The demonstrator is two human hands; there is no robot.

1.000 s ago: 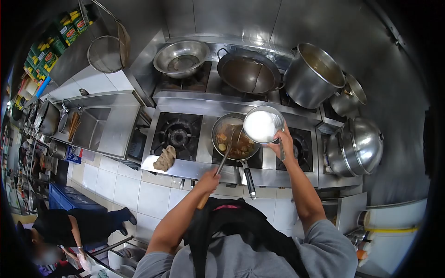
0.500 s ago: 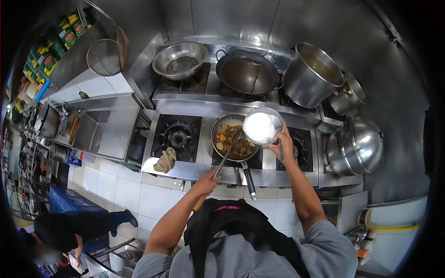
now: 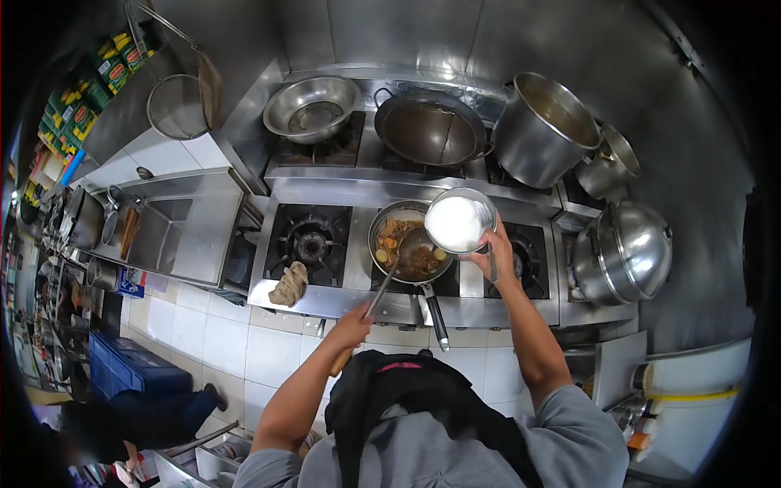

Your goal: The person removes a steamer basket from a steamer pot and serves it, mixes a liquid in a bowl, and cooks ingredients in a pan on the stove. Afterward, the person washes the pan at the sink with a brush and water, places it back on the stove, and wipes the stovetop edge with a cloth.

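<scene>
My left hand (image 3: 350,328) is closed around the long handle of a ladle (image 3: 379,294), whose wooden end shows below my fist. The ladle's head rests in the food in a frying pan (image 3: 373,256) on the front burner. Brown sauce, orange pieces and pale round slices lie in this pan, and its black handle (image 3: 438,318) points toward me. In my right hand (image 3: 499,252) is a metal bowl (image 3: 494,213) of white liquid (image 3: 455,224). The bowl tilts over the pan's right rim; whether liquid flows out I cannot tell. A narrow handle-like strip shows under my right fingers.
A crumpled cloth (image 3: 290,285) lies on the stove's front left edge. Behind are a metal basin (image 3: 312,110), a wok (image 3: 429,128) and a tall stockpot (image 3: 541,134). A sink (image 3: 163,232) stands left. Another person (image 3: 134,415) is at lower left.
My left hand has shifted slightly left and up, and the ladle's head has turned within the pan. The bowl stays almost in place. The other person has moved slightly to the left and down.
</scene>
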